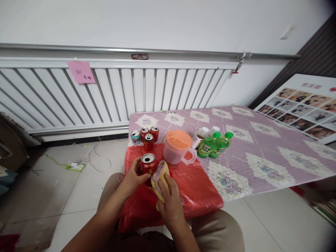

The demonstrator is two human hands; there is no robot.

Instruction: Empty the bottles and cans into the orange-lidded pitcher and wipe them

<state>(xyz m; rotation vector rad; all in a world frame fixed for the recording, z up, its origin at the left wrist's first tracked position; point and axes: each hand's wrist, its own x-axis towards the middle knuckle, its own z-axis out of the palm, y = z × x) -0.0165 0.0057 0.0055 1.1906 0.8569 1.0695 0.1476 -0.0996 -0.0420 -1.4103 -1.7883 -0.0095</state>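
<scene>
My left hand (135, 177) is wrapped round a red drink can (148, 161), which stands upright with its opened top facing me. In my right hand (171, 200) is a folded yellow cloth (160, 178), pressed against the can's right side. Beneath both hands a red plastic sheet (199, 190) covers the near corner of the table. Just beyond the can is a clear pitcher (172, 154) with an orange lid (179, 139), its handle turned to the right. The can's lower part is hidden by the cloth and my fingers.
Behind the held can stand several smaller cans, among them a red can (148, 141) and a light-blue can (135, 137). Green bottles (219, 145) and white-capped bottles (205, 130) are right of the pitcher. A white radiator (147, 91) runs along the wall behind the floral tablecloth (265, 154).
</scene>
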